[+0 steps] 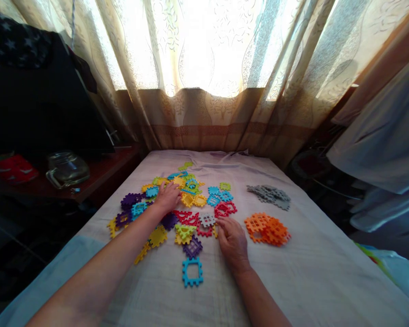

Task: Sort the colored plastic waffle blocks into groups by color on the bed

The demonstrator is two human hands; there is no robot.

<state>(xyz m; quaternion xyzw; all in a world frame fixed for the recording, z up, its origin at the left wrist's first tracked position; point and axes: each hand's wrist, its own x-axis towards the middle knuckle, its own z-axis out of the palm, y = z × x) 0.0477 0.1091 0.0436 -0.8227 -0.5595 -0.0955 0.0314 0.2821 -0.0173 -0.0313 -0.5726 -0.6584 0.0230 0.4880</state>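
Observation:
My left hand [168, 196] rests in the heap of coloured plastic building tiles, fingers apart, near a yellow gear-shaped tile [179, 181] and a blue tile [152, 191]. My right hand [233, 241] has its fingers bent together at the right edge of a grey windowed tile [206, 220]. That grey tile overlaps red tiles [191, 218]. Just below lie a lime triangular tile [185, 231], a purple windowed tile [192, 247] and a blue square frame [192, 272]. The undersides of the left fingers are hidden.
An orange tile pile [267, 228] and a grey tile pile [270, 196] lie to the right on the sheet-covered surface [313, 272]. At the left, a glass jar [67, 169] stands on a dark table beside a black screen [37, 109]. A curtain [204, 109] hangs behind.

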